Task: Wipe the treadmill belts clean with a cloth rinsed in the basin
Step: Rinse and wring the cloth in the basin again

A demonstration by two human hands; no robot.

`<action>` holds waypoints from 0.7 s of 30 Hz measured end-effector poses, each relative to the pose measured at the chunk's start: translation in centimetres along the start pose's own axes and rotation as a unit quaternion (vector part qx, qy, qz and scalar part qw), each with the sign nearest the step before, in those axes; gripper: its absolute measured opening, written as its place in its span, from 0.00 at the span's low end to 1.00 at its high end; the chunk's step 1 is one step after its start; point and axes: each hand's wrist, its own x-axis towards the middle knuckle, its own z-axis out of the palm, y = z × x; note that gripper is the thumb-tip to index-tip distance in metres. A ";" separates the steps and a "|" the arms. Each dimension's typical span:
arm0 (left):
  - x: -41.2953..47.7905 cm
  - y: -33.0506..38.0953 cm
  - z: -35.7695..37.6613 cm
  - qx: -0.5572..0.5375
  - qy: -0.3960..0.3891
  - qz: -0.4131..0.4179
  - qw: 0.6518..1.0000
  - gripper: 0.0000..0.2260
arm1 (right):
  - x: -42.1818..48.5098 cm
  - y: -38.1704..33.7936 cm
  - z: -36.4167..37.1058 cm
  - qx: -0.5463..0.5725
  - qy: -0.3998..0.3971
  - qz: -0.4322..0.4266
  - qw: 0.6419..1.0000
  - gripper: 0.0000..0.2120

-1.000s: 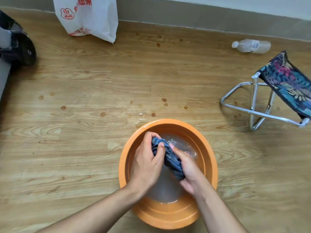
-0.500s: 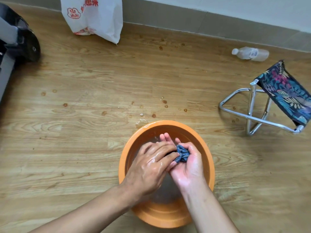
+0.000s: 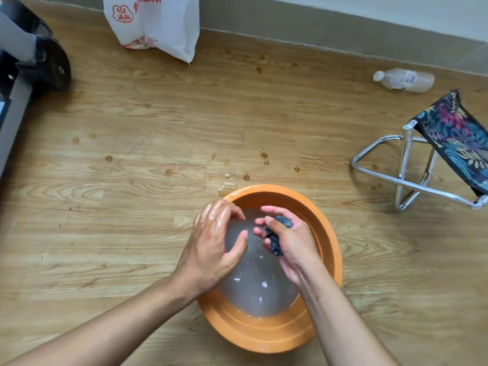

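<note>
Orange basin (image 3: 253, 336) of cloudy water nearest. Over it, right hand (image 3: 295, 247) clenched round wadded blue cloth (image 3: 274, 240); left hand (image 3: 211, 249) just beside, wet, loosely curled, holding nothing. Farther off: folding stool (image 3: 449, 143), treadmill base (image 3: 31, 56), toppled bottle (image 3: 405, 80), white bag (image 3: 158, 25).

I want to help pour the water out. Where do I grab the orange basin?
Grip the basin by its rim at the left and right sides, one hand each, reaching in from outside. It is wide and round, shows no handles and holds water, so a one-sided hold would probably tip it.
</note>
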 end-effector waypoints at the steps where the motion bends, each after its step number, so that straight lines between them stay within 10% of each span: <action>1: -0.1 -0.5 -0.2 -0.001 0.003 -0.012 1.000 0.08 | 0.2 0.0 0.0 -0.004 -0.009 0.002 1.000 0.09; 21: 0.7 -0.4 1.4 0.098 -0.116 0.019 0.988 0.06 | 2.4 1.2 1.3 -0.114 0.045 -0.009 0.992 0.22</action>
